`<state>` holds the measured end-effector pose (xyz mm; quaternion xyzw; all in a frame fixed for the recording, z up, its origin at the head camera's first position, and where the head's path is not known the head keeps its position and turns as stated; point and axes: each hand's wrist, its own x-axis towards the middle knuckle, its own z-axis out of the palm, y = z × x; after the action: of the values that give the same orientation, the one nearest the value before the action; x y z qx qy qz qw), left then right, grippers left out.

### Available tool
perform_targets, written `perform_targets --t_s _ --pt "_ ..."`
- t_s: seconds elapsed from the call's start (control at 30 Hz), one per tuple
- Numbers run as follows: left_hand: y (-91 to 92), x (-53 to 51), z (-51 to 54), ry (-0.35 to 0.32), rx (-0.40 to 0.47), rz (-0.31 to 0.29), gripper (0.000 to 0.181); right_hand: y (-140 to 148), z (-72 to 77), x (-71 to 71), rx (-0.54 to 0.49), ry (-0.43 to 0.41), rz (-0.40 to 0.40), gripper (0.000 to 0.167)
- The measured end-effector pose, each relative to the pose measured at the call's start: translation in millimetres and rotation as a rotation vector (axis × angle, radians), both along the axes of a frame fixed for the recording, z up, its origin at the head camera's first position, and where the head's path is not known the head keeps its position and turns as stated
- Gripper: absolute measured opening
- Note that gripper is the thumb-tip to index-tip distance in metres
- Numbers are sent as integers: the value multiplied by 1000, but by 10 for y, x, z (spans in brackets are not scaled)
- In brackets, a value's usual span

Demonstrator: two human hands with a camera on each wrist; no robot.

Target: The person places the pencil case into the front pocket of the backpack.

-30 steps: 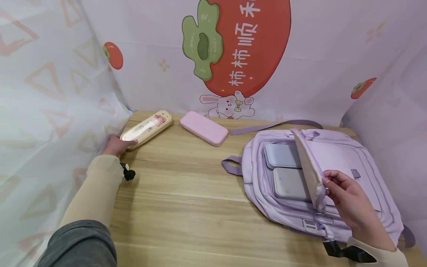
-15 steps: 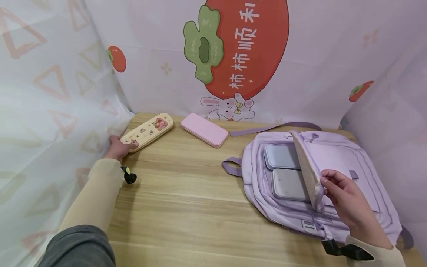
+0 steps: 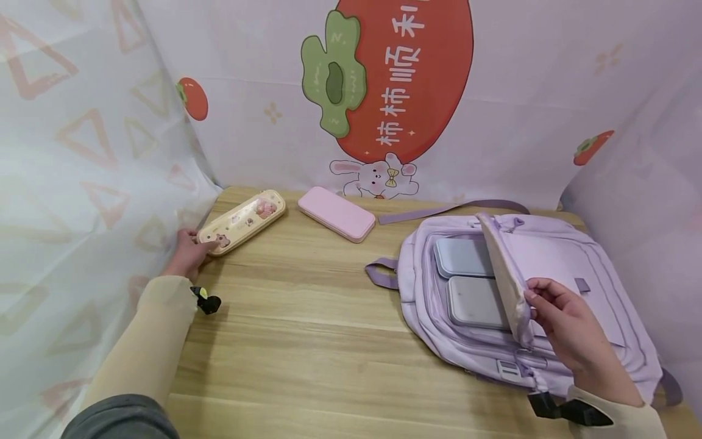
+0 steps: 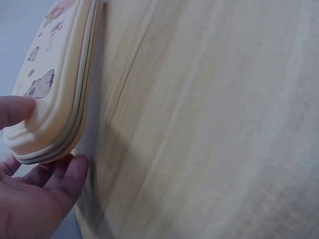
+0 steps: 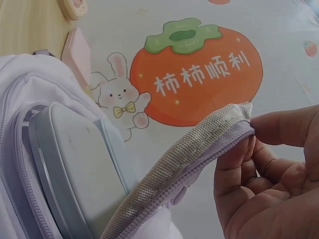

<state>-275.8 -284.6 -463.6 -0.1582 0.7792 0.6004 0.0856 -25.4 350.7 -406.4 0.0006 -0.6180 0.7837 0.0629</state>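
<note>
Separately, hands (image 3: pixel 187 253) (image 3: pixel 570 323) pinch cream case (image 3: pixel 241 223) and bag flap (image 3: pixel 504 277).

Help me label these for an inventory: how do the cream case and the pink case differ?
The cream case bears printed cartoon figures; the pink case has a plain top. The left hand grips the cream case's near end; no hand touches the pink case. The cream case has rounder ends than the pink case. Both are elongated and outside the backpack.
</note>
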Motion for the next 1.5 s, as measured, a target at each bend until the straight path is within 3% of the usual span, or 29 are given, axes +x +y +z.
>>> perform_targets --t_s 0.2,0.37,0.53,1.17,1.5 --pt "-17 125 14 28 262 6 51 -10 -17 0 -2 7 -7 32" --pt "-85 262 58 45 376 -9 46 -17 -35 5 0 12 -6 27" --pt "-120 307 84 32 447 -9 48 -13 -37 14 -12 28 6 33" --pt "-16 444 125 57 506 -90 38 19 -6 34 8 8 -10 34" --pt "177 410 210 133 480 -213 28 45 0 45 4 12 -20 32"
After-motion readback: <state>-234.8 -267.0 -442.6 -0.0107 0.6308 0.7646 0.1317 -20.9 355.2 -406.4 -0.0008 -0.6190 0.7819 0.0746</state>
